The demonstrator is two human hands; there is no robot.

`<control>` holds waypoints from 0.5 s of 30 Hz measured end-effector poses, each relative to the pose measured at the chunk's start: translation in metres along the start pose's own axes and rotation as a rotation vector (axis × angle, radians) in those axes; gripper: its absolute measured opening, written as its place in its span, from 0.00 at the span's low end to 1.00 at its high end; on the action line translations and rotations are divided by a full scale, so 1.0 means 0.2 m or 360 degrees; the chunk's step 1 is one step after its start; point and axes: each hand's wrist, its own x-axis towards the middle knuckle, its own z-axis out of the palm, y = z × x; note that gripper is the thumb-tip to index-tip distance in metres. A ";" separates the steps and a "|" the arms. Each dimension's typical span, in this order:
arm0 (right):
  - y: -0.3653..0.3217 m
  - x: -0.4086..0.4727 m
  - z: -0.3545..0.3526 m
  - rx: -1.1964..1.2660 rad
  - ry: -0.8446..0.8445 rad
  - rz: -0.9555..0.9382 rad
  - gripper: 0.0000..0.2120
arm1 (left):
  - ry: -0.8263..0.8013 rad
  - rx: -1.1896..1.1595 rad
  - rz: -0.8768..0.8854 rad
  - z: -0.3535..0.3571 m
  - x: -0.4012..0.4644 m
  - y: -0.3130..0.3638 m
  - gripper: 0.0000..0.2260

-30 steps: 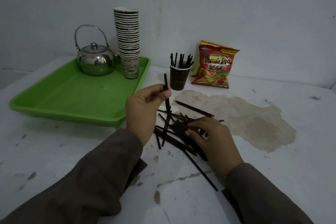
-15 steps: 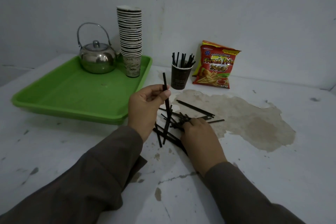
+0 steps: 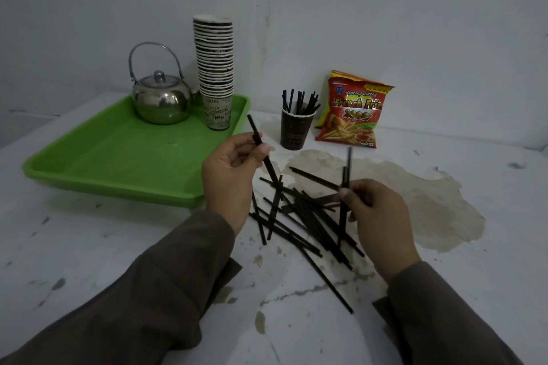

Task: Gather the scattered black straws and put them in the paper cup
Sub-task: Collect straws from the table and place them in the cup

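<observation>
Straws [image 3: 299,216] thin, black, heaped crisscross, left hand [image 3: 231,169] pinching one, right hand [image 3: 376,213] pinching another upright

Thin black straws [image 3: 299,216] lie crisscrossed in a loose pile on the white table. The dark paper cup [image 3: 295,132] stands upright behind them, several straws inside.

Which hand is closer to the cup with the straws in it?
Left. The left hand, holding a straw, is just left of the cup and in front of it. The right hand, holding straws, is farther, nearer the person and to the right.
</observation>
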 end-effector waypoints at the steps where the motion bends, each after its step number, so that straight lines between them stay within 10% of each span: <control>1: -0.01 0.00 -0.01 0.0112 0.0029 0.0014 0.03 | -0.0034 0.0009 0.0025 0.00 -0.01 0.00 0.14; 15: -0.17 0.36 -0.01 0.0429 0.0244 -0.0163 0.08 | -0.0332 0.0315 0.0393 0.14 0.23 0.02 0.33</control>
